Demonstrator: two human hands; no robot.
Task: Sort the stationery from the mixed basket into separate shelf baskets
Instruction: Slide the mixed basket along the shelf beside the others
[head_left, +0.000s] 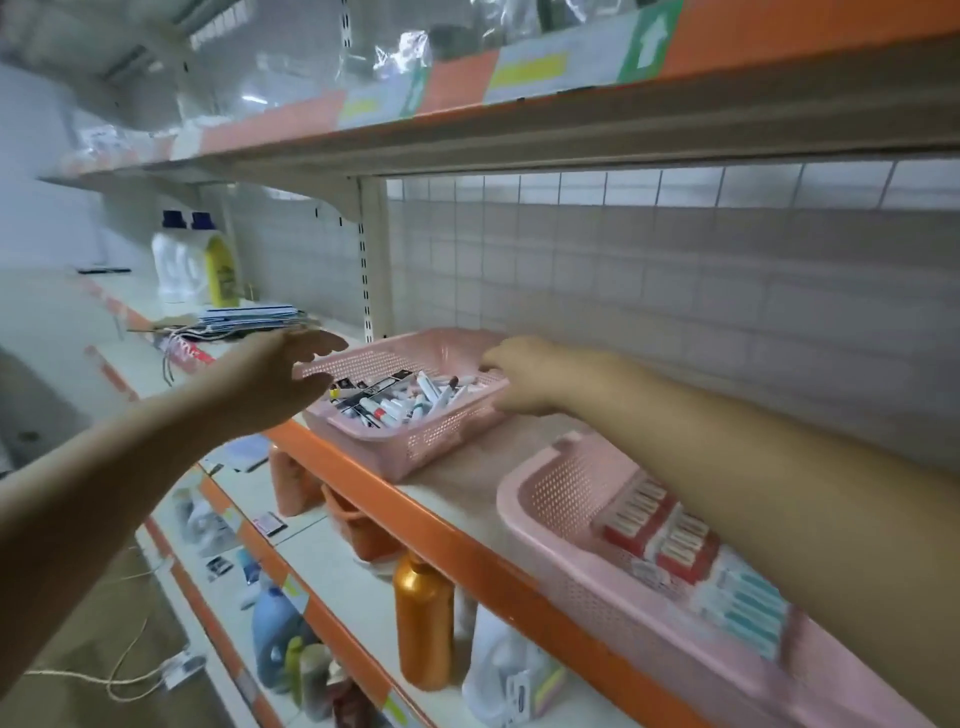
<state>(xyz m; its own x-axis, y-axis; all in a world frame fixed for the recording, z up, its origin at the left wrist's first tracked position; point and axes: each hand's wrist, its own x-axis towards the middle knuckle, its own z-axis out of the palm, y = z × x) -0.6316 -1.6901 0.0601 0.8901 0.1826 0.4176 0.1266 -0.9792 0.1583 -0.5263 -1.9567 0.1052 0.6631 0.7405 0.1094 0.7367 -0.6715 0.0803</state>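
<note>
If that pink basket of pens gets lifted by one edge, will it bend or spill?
Probably flexes a little: the pink basket has thin perforated walls. Its loose pens would likely slide toward the low side.

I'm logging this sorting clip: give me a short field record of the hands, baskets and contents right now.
left hand: open, fingers straight, beside the left rim of the small pink perforated plastic basket; contact unclear
right hand: grips that basket's right rim
small basket contents: mixed pens and markers
large pink perforated plastic basket: red-and-white packs, teal-and-white packs
support: orange-edged shelf
</note>
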